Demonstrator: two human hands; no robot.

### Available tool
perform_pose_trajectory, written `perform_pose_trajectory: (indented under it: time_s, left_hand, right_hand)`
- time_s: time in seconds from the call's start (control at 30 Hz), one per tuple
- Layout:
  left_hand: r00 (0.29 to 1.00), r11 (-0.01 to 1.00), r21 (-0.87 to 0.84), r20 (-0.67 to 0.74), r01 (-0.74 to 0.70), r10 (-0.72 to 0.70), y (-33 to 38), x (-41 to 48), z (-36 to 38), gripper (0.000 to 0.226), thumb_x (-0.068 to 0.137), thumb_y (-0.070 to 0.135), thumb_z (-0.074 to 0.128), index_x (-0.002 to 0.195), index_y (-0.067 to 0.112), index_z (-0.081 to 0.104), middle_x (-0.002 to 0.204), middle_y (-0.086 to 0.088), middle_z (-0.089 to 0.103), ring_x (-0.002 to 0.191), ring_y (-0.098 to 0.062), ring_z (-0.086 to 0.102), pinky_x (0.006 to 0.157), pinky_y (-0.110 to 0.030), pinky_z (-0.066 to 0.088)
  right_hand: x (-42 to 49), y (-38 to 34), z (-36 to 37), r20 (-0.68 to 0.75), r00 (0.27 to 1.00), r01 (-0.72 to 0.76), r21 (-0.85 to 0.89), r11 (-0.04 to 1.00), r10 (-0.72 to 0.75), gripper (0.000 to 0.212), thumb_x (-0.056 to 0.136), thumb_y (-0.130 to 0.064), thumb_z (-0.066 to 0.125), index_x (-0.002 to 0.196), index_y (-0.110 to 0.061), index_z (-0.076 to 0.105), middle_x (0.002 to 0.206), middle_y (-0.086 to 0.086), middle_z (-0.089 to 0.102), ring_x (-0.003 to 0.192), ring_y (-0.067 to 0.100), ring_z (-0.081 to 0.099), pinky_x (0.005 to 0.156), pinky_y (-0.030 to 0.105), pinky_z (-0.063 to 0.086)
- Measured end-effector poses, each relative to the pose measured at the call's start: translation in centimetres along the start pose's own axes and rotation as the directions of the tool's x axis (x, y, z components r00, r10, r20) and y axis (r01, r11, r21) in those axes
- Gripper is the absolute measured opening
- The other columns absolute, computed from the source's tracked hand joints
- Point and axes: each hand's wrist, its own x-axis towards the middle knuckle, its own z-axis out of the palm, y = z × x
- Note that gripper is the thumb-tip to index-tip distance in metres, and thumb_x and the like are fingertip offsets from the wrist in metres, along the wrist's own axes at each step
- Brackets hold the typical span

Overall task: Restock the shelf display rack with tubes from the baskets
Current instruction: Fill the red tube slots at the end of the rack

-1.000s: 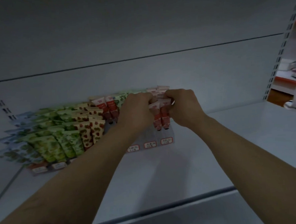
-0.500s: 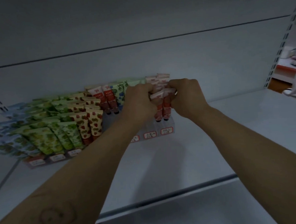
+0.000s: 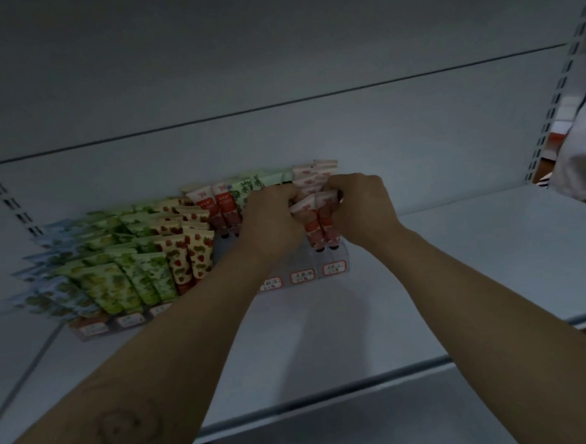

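Grip: left hand (image 3: 271, 219) and right hand (image 3: 362, 207) are both curled round the crimped tops of two pink-red tubes (image 3: 319, 225), one hand on each side, knuckles toward the camera. The tubes stand upright, caps down, at the right end of the display rack (image 3: 335, 269), just behind its front lip with the price labels (image 3: 301, 276). More pink tubes (image 3: 312, 174) stand behind them toward the rack's back edge. The strawberry rows (image 3: 197, 251) and green rows (image 3: 134, 279) fill the rack leftward. The rack sits against the back edge of the shelf (image 3: 460, 280), left of middle. No baskets in view.

Risks, judged: the caps may not be fully seated — the fingers hide the tops, so I cannot tell. Releasing a half-seated pair could tip it forward over the lip. The left forearm passes close over the strawberry rows — pulling it back low could topple them.
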Motion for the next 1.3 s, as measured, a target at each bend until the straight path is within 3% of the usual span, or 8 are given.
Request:
perform_pose_trajectory:
  time_s: [0.2, 0.33, 0.5, 0.57, 0.73, 0.9, 1.07, 1.3]
  left_hand:
    - [0.999, 0.999, 0.031, 0.027, 0.021, -0.021, 0.5, 0.1, 0.2, 0.016, 0.079, 0.010, 0.071, 0.070, 0.016, 0.059, 0.066, -0.002, 0.057, 0.060, -0.018, 0.053, 0.053, -0.021, 0.033]
    - [0.998, 0.998, 0.046, 0.048, 0.036, -0.039, 1.0, 0.2, 0.0, 0.018, 0.078, 0.009, 0.070, 0.068, 0.012, 0.056, 0.059, -0.002, 0.050, 0.056, -0.018, 0.046, 0.052, -0.026, 0.034]
    - [0.996, 0.993, 0.115, 0.074, 0.031, -0.040, 1.8, 0.2, -0.5, 0.013, 0.079, 0.007, 0.065, 0.073, 0.010, 0.055, 0.068, -0.007, 0.056, 0.066, -0.026, 0.053, 0.058, -0.035, 0.046]
    - [0.995, 0.989, 0.149, 0.096, 0.006, -0.020, 2.3, 0.4, -0.9, 0.002, 0.080, 0.010, 0.064, 0.080, 0.009, 0.062, 0.075, -0.009, 0.062, 0.074, -0.027, 0.057, 0.061, -0.034, 0.048]
    - [0.992, 0.975, 0.222, 0.122, 0.009, -0.037, 3.4, -0.1, -1.1, 0.024, 0.085, 0.014, 0.060, 0.108, 0.014, 0.067, 0.100, -0.012, 0.068, 0.095, -0.030, 0.061, 0.073, -0.035, 0.050]
    - [0.990, 0.991, 0.048, 0.055, 0.126, -0.129, 2.7, -3.2, -1.0, 0.048, 0.084, 0.023, 0.067, 0.127, 0.028, 0.047, 0.119, -0.001, 0.061, 0.105, -0.022, 0.059, 0.081, -0.038, 0.052]
    - [0.994, 0.974, 0.222, 0.087, 0.045, -0.065, 3.3, -8.5, -3.0, 0.052, 0.088, 0.034, 0.062, 0.135, 0.021, 0.043, 0.131, -0.004, 0.051, 0.118, -0.024, 0.048, 0.085, -0.035, 0.046]
    - [0.998, 0.984, 0.176, 0.063, 0.014, -0.025, 3.8, -19.3, -4.5, 0.039, 0.086, 0.033, 0.065, 0.123, 0.020, 0.057, 0.118, -0.001, 0.058, 0.112, -0.024, 0.050, 0.080, -0.035, 0.047]
  right_hand:
    - [-0.6, -0.4, -0.2, -0.033, 0.996, -0.085, 0.066, 0.994, 0.087, 0.018, 0.076, 0.000, 0.058, 0.088, 0.000, 0.072, 0.083, 0.015, 0.071, 0.071, 0.026, 0.061, 0.066, 0.031, 0.048]
    - [-1.1, -0.9, -0.8, -0.056, 0.989, -0.125, 0.149, 0.981, 0.135, 0.018, 0.075, 0.005, 0.055, 0.082, 0.000, 0.070, 0.080, 0.014, 0.069, 0.067, 0.016, 0.050, 0.051, 0.018, 0.031]
    - [-1.0, -0.7, -0.7, -0.063, 0.980, -0.175, 0.175, 0.969, 0.188, 0.018, 0.074, 0.006, 0.057, 0.083, -0.002, 0.071, 0.077, 0.012, 0.067, 0.067, 0.017, 0.051, 0.050, 0.019, 0.032]
    - [-1.0, -0.4, -0.6, -0.067, 0.975, -0.198, 0.178, 0.964, 0.212, 0.019, 0.074, 0.006, 0.056, 0.084, -0.002, 0.070, 0.071, 0.007, 0.062, 0.065, 0.018, 0.050, 0.047, 0.013, 0.034]
    - [-1.6, 0.3, -0.2, -0.056, 0.962, -0.249, 0.217, 0.944, 0.267, 0.016, 0.078, 0.001, 0.062, 0.093, -0.003, 0.068, 0.086, 0.012, 0.069, 0.074, 0.023, 0.061, 0.061, 0.025, 0.042]
    - [-4.2, 0.7, -0.3, 0.038, 0.918, -0.393, 0.241, 0.887, 0.396, 0.074, 0.074, -0.026, 0.081, 0.135, -0.012, 0.041, 0.123, 0.008, 0.056, 0.103, 0.022, 0.058, 0.077, 0.024, 0.042]
    - [-8.6, -1.4, -1.6, 0.115, 0.965, -0.240, 0.019, 0.971, 0.236, 0.074, 0.073, -0.031, 0.079, 0.134, -0.016, 0.041, 0.126, 0.006, 0.052, 0.113, 0.023, 0.052, 0.086, 0.035, 0.048]
    - [-17.7, -5.1, -4.8, 0.329, 0.944, 0.053, -0.251, 0.967, 0.033, 0.052, 0.079, -0.035, 0.072, 0.125, -0.019, 0.053, 0.121, 0.002, 0.054, 0.111, 0.022, 0.051, 0.092, 0.034, 0.043]
